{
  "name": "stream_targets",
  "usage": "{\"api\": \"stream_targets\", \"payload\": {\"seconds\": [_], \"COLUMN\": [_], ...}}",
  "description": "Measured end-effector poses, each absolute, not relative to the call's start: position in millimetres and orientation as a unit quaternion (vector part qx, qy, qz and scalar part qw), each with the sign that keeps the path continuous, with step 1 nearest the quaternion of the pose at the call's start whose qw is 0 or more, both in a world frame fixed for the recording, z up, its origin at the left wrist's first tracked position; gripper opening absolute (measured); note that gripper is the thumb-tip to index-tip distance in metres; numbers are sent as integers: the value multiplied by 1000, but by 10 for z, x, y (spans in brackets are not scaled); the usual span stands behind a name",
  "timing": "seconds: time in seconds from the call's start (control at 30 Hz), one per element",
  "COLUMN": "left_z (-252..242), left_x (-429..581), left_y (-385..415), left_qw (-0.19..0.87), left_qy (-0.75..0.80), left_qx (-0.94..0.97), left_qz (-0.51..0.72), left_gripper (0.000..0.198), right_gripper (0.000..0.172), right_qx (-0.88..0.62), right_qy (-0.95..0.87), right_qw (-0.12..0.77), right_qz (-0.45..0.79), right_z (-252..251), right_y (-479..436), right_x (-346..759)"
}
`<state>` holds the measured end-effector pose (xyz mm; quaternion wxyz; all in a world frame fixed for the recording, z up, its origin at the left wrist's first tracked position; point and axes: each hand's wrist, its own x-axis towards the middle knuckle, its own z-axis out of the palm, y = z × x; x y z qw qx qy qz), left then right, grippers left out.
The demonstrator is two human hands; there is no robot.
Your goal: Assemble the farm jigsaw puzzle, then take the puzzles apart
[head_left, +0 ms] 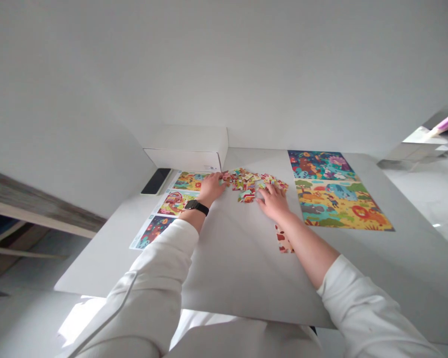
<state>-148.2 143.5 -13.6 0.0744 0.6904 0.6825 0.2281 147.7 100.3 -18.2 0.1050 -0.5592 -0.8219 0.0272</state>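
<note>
A heap of colourful jigsaw pieces (242, 180) lies loosely spread on the grey-white table between my two hands. My left hand (212, 187) rests at the heap's left end, fingers stretched out and touching its edge; its palm covers part of a printed picture sheet (176, 203). On the heap's right side lies my right hand (274, 201), palm down with fingers apart over several pieces. Partly hidden by the right forearm, a short joined strip of red-and-cream pieces (283, 239) lies nearer to me.
Two assembled puzzles lie at the right: a dark night scene (321, 165) behind a yellow animal scene (341, 205). A white box (186, 149) stands against the wall at the back left. Beside it lies a phone (156, 181). The table's front edge (254, 315) is close to my body.
</note>
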Motion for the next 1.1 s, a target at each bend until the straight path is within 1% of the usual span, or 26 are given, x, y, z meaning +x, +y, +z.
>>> {"api": "stream_targets", "payload": {"seconds": [0.1,0.23,0.33,0.43,0.6,0.73,0.87,0.97,1.03,1.1], "left_z": [-125,-84,-55,-16,80,147,173,159,142,129], "left_x": [-1454,-1463,-1514,-1578,-1671,-1712,-1705,-1670,-1636,-1595], "left_y": [1319,1231,1211,1222,1270,1281,1285,1317,1348,1378], "left_qw": [62,93,115,147,204,295,350,389,390,324], "left_qy": [671,630,613,605,644,655,636,631,640,665], "left_qx": [709,741,749,746,689,619,579,547,543,570], "left_qz": [207,213,223,234,262,318,371,388,379,358], "left_gripper": [47,64,68,65,49,45,37,36,34,30], "right_gripper": [48,47,46,47,48,48,48,48,47,47], "right_qx": [-559,-558,-557,-556,-556,-557,-556,-554,-554,-554], "right_qy": [-822,-824,-825,-825,-825,-824,-824,-825,-826,-825], "right_qw": [102,95,92,94,97,95,97,100,102,101], "right_qz": [27,29,32,35,39,43,42,39,38,38], "right_z": [-194,-175,-155,-146,-132,-121,-146,-172,-177,-170], "right_y": [1016,1013,1007,1005,997,990,1005,1020,1023,1017], "right_x": [1479,1485,1483,1479,1475,1473,1477,1483,1483,1479]}}
